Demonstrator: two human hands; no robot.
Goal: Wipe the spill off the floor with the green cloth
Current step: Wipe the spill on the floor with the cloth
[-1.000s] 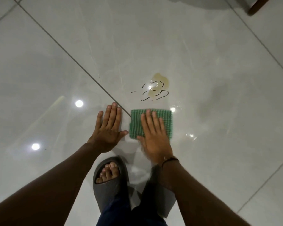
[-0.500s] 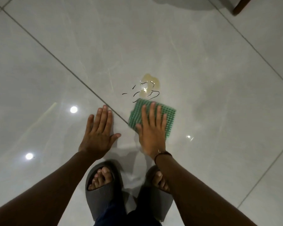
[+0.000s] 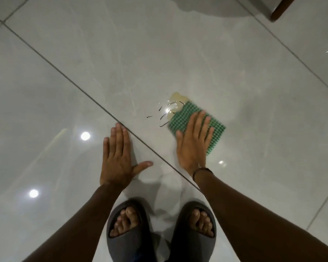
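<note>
A small yellowish spill [image 3: 175, 97] with thin dark streaks around it lies on the glossy pale tiled floor [image 3: 178, 44]. The green checked cloth [image 3: 217, 133] lies flat on the floor, its far corner over the near right edge of the spill. My right hand [image 3: 192, 146] presses palm-down on the cloth with straight fingers, covering its near left part. My left hand [image 3: 117, 159] rests flat on the bare tile to the left, fingers apart, holding nothing.
My two feet in grey slippers [image 3: 128, 241] stand just behind the hands. A dark wooden furniture leg [image 3: 278, 9] shows at the top right corner. A dark grout line [image 3: 80, 91] runs diagonally between the hands. Ceiling lights reflect in the left tiles.
My right hand has slid the cloth forward and to the right, from just short of the spill onto its edge, turning it askew. My left hand stayed flat on the tile.
</note>
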